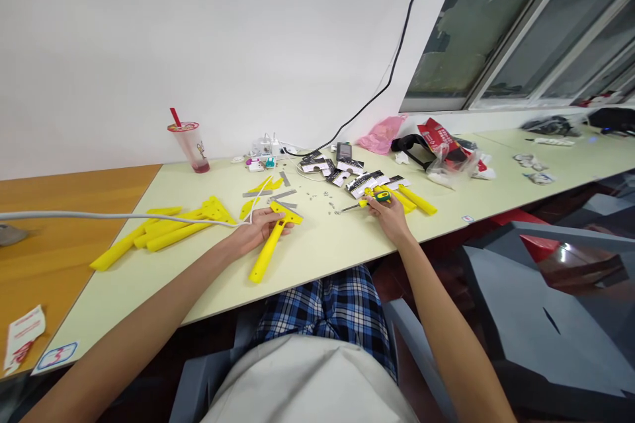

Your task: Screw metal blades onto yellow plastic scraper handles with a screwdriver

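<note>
My left hand (260, 231) grips a yellow scraper (268, 250) by its wide head, with the handle slanting down toward the table's front edge. In my right hand (389, 217) is a screwdriver (381, 197) with a green and yellow handle, its shaft pointing left at small screws (327, 195) scattered on the table. Between the hands and the wall lie grey metal blades (284, 197) and loose yellow plastic pieces (268, 184). Several yellow handles (173, 230) are heaped left of my left hand, and more yellow handles (417, 199) lie beside my right hand.
Black-and-white packaging cards (364, 184) lie behind my right hand. A plastic cup (191, 149) with a red straw stands near the wall. A white cable (124, 215) crosses above my left wrist. Farther right are a pink bag (381, 135) and a red package (441, 142).
</note>
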A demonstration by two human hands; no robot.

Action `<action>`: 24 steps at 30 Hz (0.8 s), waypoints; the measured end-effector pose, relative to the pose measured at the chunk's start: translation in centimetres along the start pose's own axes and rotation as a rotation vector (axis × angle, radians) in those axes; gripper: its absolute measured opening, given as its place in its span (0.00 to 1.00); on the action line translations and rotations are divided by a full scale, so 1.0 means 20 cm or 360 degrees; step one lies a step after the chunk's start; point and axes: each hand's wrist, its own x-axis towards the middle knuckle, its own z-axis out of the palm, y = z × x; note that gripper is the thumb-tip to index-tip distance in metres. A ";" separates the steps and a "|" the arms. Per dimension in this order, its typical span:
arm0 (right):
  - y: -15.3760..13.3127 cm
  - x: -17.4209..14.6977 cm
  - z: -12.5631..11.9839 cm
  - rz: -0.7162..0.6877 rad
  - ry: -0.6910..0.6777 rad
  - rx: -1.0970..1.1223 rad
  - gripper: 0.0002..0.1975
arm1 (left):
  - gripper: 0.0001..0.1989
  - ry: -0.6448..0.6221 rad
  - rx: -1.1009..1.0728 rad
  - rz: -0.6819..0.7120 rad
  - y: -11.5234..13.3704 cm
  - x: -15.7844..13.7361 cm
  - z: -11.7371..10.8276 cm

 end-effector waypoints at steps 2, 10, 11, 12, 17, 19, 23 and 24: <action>0.01 0.00 0.00 0.0003 -0.0005 0.0000 0.30 | 0.09 -0.0006 -0.0004 -0.0004 0.00 0.00 0.00; 0.03 0.01 -0.01 0.0009 -0.0017 0.0004 0.29 | 0.10 -0.0017 0.0008 -0.0008 -0.01 0.01 -0.01; 0.03 0.01 -0.01 0.0005 -0.0014 0.0002 0.29 | 0.10 -0.0023 0.0011 -0.0005 -0.01 0.01 -0.01; 0.03 0.01 -0.02 -0.0001 -0.0012 -0.0002 0.28 | 0.10 -0.0028 0.0015 -0.0005 -0.01 0.01 -0.01; 0.04 0.02 -0.02 -0.0025 -0.0019 -0.0030 0.27 | 0.09 -0.0036 -0.0003 -0.0034 -0.02 -0.01 0.00; 0.05 0.02 -0.03 -0.0037 -0.0015 -0.0033 0.27 | 0.08 -0.0041 -0.0040 -0.0052 -0.03 -0.01 0.02; 0.03 0.01 0.00 -0.0070 0.0010 0.0009 0.28 | 0.04 -0.0048 -0.0109 -0.0083 -0.06 0.01 0.07; 0.01 0.01 0.01 -0.0076 0.0011 0.0020 0.28 | 0.03 -0.0052 -0.0117 -0.0093 -0.07 0.02 0.09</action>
